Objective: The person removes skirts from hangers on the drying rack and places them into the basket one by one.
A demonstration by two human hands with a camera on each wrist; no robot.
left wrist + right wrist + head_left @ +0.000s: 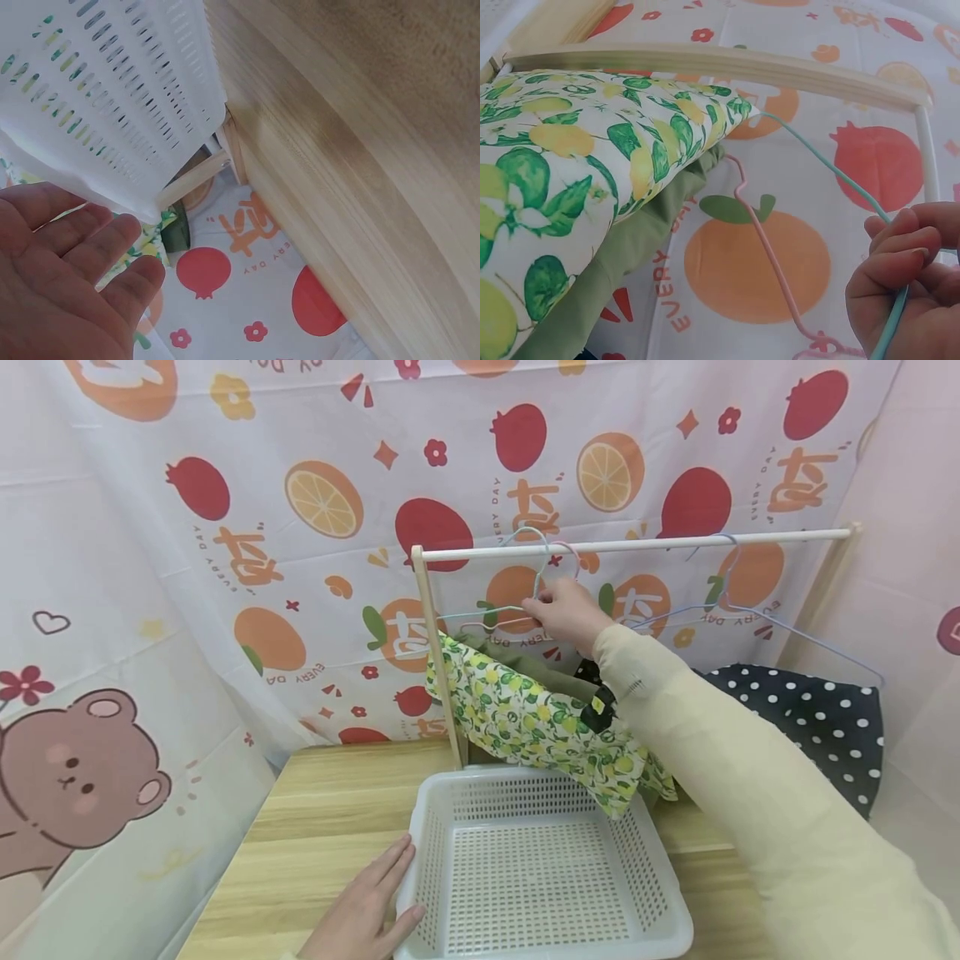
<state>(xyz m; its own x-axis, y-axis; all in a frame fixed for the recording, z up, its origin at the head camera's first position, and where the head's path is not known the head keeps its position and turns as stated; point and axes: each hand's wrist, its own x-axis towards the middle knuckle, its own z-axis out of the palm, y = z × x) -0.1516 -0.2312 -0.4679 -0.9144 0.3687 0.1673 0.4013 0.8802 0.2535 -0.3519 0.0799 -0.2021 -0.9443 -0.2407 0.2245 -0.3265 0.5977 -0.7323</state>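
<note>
My right hand (566, 614) pinches a mint-green hanger (829, 165) just below its hook, and the hook arches over the white rod of a clothes rack (472, 553). A lemon-print garment (517, 710) hangs from this hanger, its lower corner dipping over the basket's back edge. Right behind it is a green garment (619, 259) on a pink hanger (769, 251). My left hand (363, 906) lies with extended fingers against the left rim of a white plastic basket (420, 852). In the left wrist view, the left hand's fingers (105, 247) are spread loosely beside the basket wall.
At the rack's right end, a black polka-dot garment (832, 718) hangs on a blue hanger (795, 631). Basket and rack stand on a wood-grain table (315, 814). A fruit-print curtain (262, 435) closes off the back; a bear-print cloth (90, 760) hangs on the left.
</note>
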